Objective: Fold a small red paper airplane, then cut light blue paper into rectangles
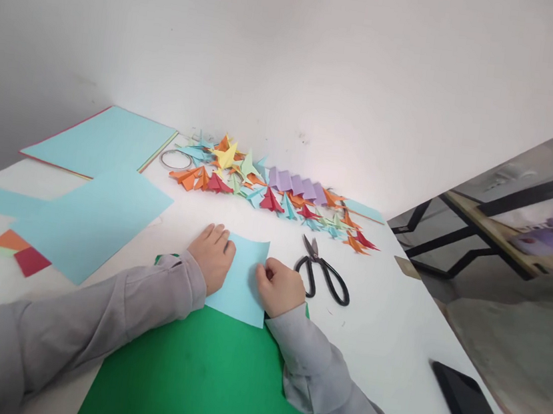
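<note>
A small light-blue paper sheet [241,283] lies flat over the top part of a green sheet [208,373]. My left hand [212,258] rests on the blue paper's left side, palm down with its fingers stretched forward. At the right edge of the same paper is my right hand [280,288], its fingers curled and the thumb against the index finger, pinching that edge. Black-handled scissors [324,268] lie with their blades slightly apart just right of my right hand.
Colourful folded paper pieces [273,193] line the wall side, beside a wire ring [176,159]. Large blue sheets [103,139] and small coloured scraps [32,262] lie left. A black phone-like object [475,413] is near the table's right edge.
</note>
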A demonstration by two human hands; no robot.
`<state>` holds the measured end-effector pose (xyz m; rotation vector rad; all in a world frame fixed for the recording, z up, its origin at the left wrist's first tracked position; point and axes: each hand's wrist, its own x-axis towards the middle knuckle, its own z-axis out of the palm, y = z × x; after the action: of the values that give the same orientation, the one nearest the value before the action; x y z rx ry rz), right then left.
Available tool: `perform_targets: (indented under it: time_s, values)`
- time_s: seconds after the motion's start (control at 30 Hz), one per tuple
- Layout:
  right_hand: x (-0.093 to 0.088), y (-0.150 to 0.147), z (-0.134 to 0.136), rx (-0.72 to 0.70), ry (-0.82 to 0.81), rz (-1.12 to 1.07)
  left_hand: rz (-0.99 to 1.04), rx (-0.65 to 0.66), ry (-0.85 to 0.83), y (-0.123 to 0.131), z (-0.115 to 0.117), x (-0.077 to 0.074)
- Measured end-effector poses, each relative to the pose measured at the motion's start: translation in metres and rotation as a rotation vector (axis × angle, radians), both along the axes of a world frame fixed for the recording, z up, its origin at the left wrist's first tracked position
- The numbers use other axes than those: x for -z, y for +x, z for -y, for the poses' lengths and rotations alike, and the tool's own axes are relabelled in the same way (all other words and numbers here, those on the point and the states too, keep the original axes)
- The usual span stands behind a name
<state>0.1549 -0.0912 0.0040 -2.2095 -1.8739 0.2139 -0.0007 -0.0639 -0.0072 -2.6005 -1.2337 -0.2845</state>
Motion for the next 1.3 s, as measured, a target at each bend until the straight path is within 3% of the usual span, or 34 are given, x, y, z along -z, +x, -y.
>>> perform_targets:
  time_s: [0.13, 0.3, 0.47, 0.53, 0.73, 0.87, 0.93, 1.03, 1.07, 1.1, 1.3]
  values:
    - [0.0, -0.001, -0.001, 0.032, 0.006, 0.01, -0.007, 0.072, 0.216, 0.005, 0.014, 0.002]
    - [0.004, 0.001, -0.002, 0.039, 0.028, 0.016, 0.072, 0.045, 0.436, 0.011, 0.049, 0.005]
    - [0.003, 0.003, -0.002, 0.017, 0.051, -0.004, 0.024, -0.01, 0.42, 0.013, 0.083, 0.007]
    - [0.003, 0.002, -0.002, 0.014, 0.067, -0.009, 0.044, 0.027, 0.409, 0.014, 0.093, 0.008]
    - [0.006, 0.011, -0.006, -0.009, 0.092, -0.131, 0.089, -0.034, 0.405, 0.021, 0.11, 0.012]
    - [0.0, 0.021, -0.006, 0.005, 0.348, -0.361, 0.092, -0.022, 0.39, 0.025, 0.112, 0.015]
    - [-0.006, 0.017, 0.001, -0.119, 0.451, -0.314, 0.085, -0.029, 0.374, 0.026, 0.113, 0.017]
    - [-0.012, -0.003, 0.017, -0.578, 0.304, -0.224, 0.078, -0.031, 0.353, 0.027, 0.116, 0.02]
    - [-0.013, -0.011, 0.023, -0.67, 0.234, -0.171, 0.08, -0.032, 0.352, 0.027, 0.116, 0.02]
    - [-0.013, -0.019, 0.027, -0.719, 0.169, -0.099, 0.082, -0.029, 0.356, 0.026, 0.116, 0.02]
    - [-0.014, -0.037, 0.026, -0.635, 0.057, 0.206, 0.086, 0.018, 0.334, 0.019, 0.116, 0.006]
